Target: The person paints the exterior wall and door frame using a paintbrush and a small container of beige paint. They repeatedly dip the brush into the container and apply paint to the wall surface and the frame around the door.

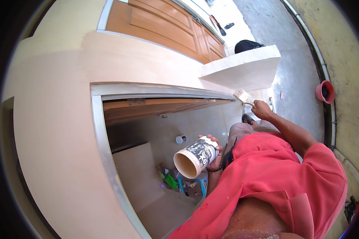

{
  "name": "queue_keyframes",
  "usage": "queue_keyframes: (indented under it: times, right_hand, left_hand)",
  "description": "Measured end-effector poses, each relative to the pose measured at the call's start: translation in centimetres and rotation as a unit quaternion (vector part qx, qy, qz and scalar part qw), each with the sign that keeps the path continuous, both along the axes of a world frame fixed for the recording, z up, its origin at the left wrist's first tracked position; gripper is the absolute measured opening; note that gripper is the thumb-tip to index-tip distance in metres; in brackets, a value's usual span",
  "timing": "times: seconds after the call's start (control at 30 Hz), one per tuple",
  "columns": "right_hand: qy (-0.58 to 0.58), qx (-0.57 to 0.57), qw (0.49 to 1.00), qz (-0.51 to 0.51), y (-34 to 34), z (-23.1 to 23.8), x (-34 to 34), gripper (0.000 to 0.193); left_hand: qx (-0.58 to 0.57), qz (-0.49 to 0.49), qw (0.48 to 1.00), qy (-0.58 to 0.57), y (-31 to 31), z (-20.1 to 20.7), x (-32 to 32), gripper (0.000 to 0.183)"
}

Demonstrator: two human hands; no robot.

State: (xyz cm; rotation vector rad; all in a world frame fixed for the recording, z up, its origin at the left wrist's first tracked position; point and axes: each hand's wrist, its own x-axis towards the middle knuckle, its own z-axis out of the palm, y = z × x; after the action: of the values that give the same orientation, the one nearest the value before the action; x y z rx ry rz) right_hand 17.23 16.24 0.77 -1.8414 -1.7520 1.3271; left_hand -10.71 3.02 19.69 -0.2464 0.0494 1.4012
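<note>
The right grip (262, 109) was clamped around the handle of a wide brush (242, 95), whose pale bristles pointed forward and left of the fingers. The left grip (216, 154) was wrapped around a round tub (200, 153) with a dark patterned side, its mouth tilted back and left of that grip; the cream inner wall showed, but whatever lay deeper did not. The step in hand looked like brushwork at the near end of the metal frame (163, 91), just left of the right grip, though whether the bristles touched it could not be told. The next move seemed to call for a steady, short stroke along that edge, or a reach back to the tub, with its tilt kept in check. Edges crowded the brush most: the frame's end stood just left of the right grip, and a white ledge (243, 69) jutted out ahead of it. The freest room appeared to lie right of that grip, over the grey paving (295, 71) as far as the pipe (306, 34). The frame's side post was well left of the left grip, while the red shirt (263, 167) sat close on its right, leaving little slack there.
</note>
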Motion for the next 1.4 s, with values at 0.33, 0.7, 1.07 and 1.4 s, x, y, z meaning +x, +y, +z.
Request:
queue_keyframes:
  times: [0.33, 0.7, 1.07, 1.4]
  right_hand:
    - [0.011, 0.004, 0.998, 0.057, -1.5, -0.1, 0.6, 0.026]
    - [0.048, 0.018, 0.997, 0.058, -0.8, 3.2, 0.6, 0.035]
    - [0.096, 0.038, 0.994, 0.028, -0.9, 4.6, -0.8, 0.032]
    - [0.052, 0.069, 0.996, 0.01, -1.6, 8.1, -1.1, 0.032]
  left_hand:
    - [-0.016, 0.011, 1.0, -0.022, -1.0, -2.3, -0.7, 0.047]
    - [-0.016, 0.002, 1.0, -0.024, -0.4, -2.3, -0.1, 0.047]
    - [-0.012, 0.026, 0.999, -0.046, -1.3, -3.1, -0.6, 0.049]
    - [0.014, 0.014, 0.999, 0.034, 0.0, -3.1, -1.6, 0.061]
